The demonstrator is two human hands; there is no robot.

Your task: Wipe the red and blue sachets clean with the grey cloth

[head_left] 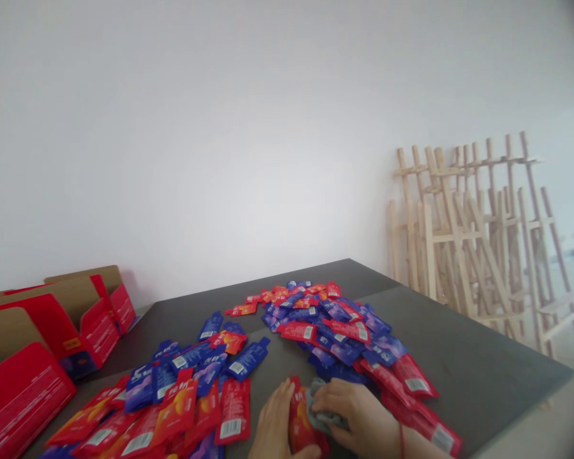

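A red pouch (298,426) with an orange fruit picture lies on the dark table in front of me. My left hand (273,422) holds it down, fingers stretched along its left edge and the thumb over its lower end. In my right hand (356,411) is a bunched grey cloth (319,408), pressed against the right side of that pouch. A pile of red and blue pouches (335,338) spreads just beyond and to the right of my hands. Another heap of blue and red pouches (182,395) lies to the left, close to my left hand.
Open red cardboard boxes (95,325) stand along the left side. The dark table (463,357) has its right edge running diagonally toward me. Several wooden easels (469,255) lean together beyond that edge. A white wall (249,140) rises behind the table.
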